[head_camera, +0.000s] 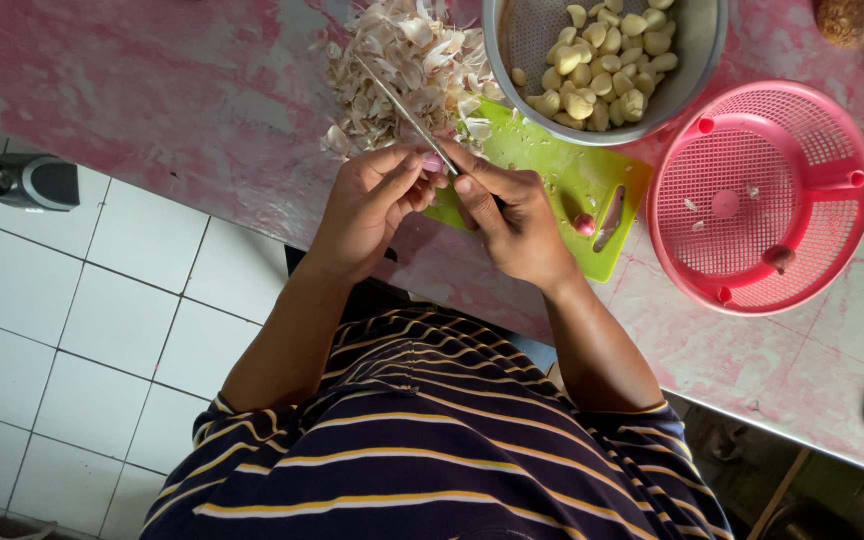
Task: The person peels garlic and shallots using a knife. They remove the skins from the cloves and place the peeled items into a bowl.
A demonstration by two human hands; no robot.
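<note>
While both hands meet over the near edge of the green cutting board point(572, 180), the left hand point(367, 205) pinches a small pink shallot point(434, 162) in its grip, and the right hand point(517, 225) closes around a knife point(407, 110), blade against the shallot.

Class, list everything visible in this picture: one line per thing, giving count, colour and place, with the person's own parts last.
Peeled garlic cloves: many, cream, in the bowl.
Metal bowl: one, grey, top centre.
Garlic skins: a heap, pale, left of the bowl.
Cutting board: one, green, below the bowl.
Shallot on board: one, pink.
Pink basket: one, right of the board, holding one small shallot.
Counter: pink-mottled.
Floor tiles: white, at left.
Knife: one, metal blade, in the right hand.
Striped shirt: dark with yellow.
Left hand: pinching a small pink piece.
Right hand: gripping the knife.
</note>
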